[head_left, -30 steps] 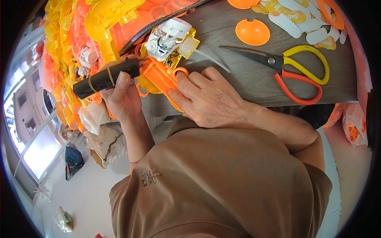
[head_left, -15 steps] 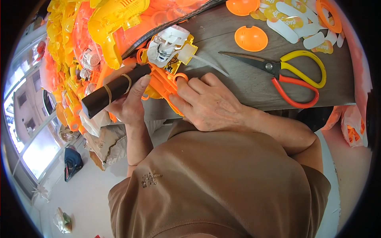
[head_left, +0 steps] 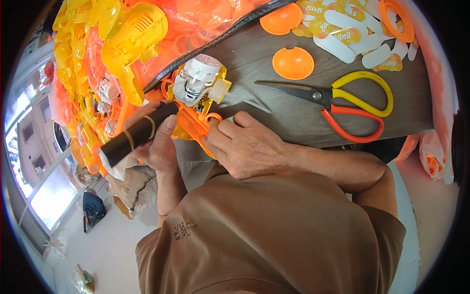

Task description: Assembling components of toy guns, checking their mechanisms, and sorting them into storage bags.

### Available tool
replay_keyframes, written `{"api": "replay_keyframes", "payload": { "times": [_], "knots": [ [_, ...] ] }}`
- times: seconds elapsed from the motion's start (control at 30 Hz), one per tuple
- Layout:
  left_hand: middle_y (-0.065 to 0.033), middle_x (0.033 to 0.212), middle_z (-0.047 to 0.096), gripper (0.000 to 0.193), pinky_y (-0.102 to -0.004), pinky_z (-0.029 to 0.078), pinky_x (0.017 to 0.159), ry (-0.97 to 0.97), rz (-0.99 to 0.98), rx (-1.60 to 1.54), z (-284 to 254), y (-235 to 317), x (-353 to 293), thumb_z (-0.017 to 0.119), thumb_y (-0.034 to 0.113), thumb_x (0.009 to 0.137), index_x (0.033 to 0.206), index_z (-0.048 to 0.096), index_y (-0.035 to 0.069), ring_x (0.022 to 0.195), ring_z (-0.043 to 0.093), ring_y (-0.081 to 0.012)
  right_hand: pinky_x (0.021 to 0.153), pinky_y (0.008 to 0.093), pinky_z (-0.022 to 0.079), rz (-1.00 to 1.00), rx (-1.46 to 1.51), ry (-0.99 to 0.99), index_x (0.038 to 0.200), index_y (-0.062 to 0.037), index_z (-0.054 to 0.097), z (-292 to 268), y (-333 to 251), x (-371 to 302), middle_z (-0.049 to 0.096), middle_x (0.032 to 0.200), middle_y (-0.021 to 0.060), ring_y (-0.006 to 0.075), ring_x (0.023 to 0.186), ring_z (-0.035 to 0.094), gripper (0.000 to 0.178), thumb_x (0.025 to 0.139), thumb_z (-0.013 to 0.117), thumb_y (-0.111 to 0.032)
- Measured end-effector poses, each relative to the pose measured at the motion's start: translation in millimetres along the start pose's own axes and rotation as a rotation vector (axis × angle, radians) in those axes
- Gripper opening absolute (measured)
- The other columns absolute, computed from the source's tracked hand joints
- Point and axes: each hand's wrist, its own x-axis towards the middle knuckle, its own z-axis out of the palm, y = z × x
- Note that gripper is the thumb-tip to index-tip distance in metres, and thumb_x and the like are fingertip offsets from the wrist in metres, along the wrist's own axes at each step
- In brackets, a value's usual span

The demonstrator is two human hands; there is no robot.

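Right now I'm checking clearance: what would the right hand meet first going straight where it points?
The orange plastic piece, likely at once: the right hand seems to grip it, though depth is unclear.

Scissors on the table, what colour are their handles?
A yellow handle and a red handle, seen best in the head view.

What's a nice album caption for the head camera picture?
Left hand holding a dark cylindrical tool, right hand an orange plastic part, near yellow-and-red-handled metal scissors.
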Motion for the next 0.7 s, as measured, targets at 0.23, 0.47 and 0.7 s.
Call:
{"api": "replay_keyframes", "payload": {
  "times": [0.23,0.47,0.7],
  "knots": [
    [-0.0179,0.094,0.060,0.042,-0.0361,0.050,0.080,-0.083,0.023,0.007,-2,2,0,0.072,-0.009,0.063,0.099,0.051,-0.003,0.085,0.060,-0.0257,0.063,0.0304,0.034,-0.007,-0.052,-0.014,0.099,-0.0017,0.061,-2,-4,-2,0.053,0.091,0.0119,0.0180,0.081,0.048,0.032,0.075,0.055,-0.022],
    [-0.0125,0.096,0.060,0.039,-0.0298,0.049,0.077,-0.036,-0.052,-0.070,-7,2,-3,0.074,-0.009,0.063,0.096,0.056,-0.003,0.086,0.059,-0.0186,0.067,0.0332,0.035,0.056,-0.011,-0.059,0.109,-0.0054,0.057,-4,-11,-7,0.051,0.104,0.0153,0.0197,0.078,0.049,0.053,0.063,0.071,-0.030],
    [-0.0086,0.087,0.063,0.026,-0.0273,0.049,0.075,-0.021,-0.208,-0.114,-7,3,-2,0.067,-0.011,0.070,0.094,0.059,-0.004,0.082,0.060,-0.0145,0.067,0.0345,0.034,0.059,-0.032,-0.086,0.112,-0.0109,0.057,-10,-19,4,0.049,0.105,0.0133,0.0232,0.080,0.047,0.054,0.064,0.073,-0.031]
  ]
}}
